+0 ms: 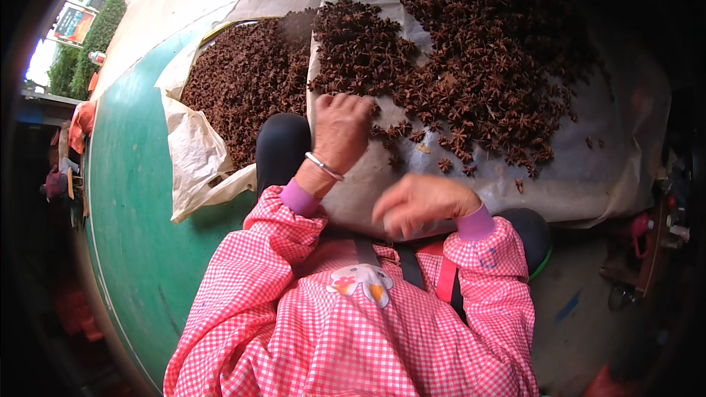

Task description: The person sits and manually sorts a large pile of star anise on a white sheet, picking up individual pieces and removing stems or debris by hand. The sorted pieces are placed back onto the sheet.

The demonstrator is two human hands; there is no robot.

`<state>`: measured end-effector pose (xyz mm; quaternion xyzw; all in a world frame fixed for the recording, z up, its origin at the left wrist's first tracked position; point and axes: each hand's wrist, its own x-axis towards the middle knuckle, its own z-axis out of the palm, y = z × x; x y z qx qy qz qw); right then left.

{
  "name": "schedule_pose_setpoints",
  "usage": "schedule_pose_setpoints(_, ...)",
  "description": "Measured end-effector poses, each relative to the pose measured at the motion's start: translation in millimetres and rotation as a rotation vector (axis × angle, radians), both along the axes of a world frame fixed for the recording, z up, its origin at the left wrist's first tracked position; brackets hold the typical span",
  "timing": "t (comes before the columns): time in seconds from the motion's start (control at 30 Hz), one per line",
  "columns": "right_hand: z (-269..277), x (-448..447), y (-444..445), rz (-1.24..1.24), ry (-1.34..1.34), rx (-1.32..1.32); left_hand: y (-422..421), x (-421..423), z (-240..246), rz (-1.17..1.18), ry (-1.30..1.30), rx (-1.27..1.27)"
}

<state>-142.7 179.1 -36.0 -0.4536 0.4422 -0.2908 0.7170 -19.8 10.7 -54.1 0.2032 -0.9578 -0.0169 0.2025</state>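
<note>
Dried star anise [474,66] lies heaped on a pale plastic sheet [353,198] before me. A smaller cluster of star anise [358,49] borders the sheet's left fold, with my left hand [343,129] at its near edge. The left fingers are curled and turned away, so what they hold is hidden. My right hand [422,204], blurred, hovers over the near part of the sheet, fingers bent and partly spread, with nothing visible in it. Left of the fold, a whitish woven sack [196,154] lies open around a dense pile of dark brown dried pieces [248,77].
My knees [284,149] press close to the sheet's near edge. Green flooring [132,176] with a white line runs along the left. At the right stands a low wooden shelf [653,248] with a pink item. A few loose star anise [445,164] lie near the heap.
</note>
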Motion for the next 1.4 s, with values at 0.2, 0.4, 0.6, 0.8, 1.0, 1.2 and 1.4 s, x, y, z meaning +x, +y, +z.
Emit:
schedule_pose_setpoints(0.2, -45.7, -5.2, -35.3, -0.726, 1.292, -0.638, 20.1, -14.4, -31.7, -0.16, -0.01, 0.111)
schedule_pose_setpoints(0.4, -69.3, -9.9, -37.2, -0.725, 1.367, -0.772, 16.1, -21.8, -39.0, -0.188, -0.005, 0.024)
schedule_pose_setpoints(0.6, -62.0, -9.5, -41.2, -0.808, 1.284, -0.544, 13.7, -25.7, -22.8, -0.232, 0.108, -0.045)
schedule_pose_setpoints(0.8, -45.1, -11.2, -33.9, -0.983, 0.862, -0.739, 17.7, 12.9, -11.9, -0.179, 0.154, 1.173)
schedule_pose_setpoints(1.0, -29.6, 0.6, -34.9, -1.005, 0.437, -0.377, 15.8, 2.2, -5.6, -0.164, 0.217, 0.083)
schedule_pose_setpoints(1.2, -7.1, 10.1, -15.4, -0.172, -0.13, 0.156, -39.0, -3.9, 10.9, 0.125, 0.202, -0.223)
schedule_pose_setpoints(1.4, -11.5, 5.9, -19.8, -0.322, 0.083, 0.032, -82.3, -34.0, -9.4, 0.01, -0.237, -0.191)
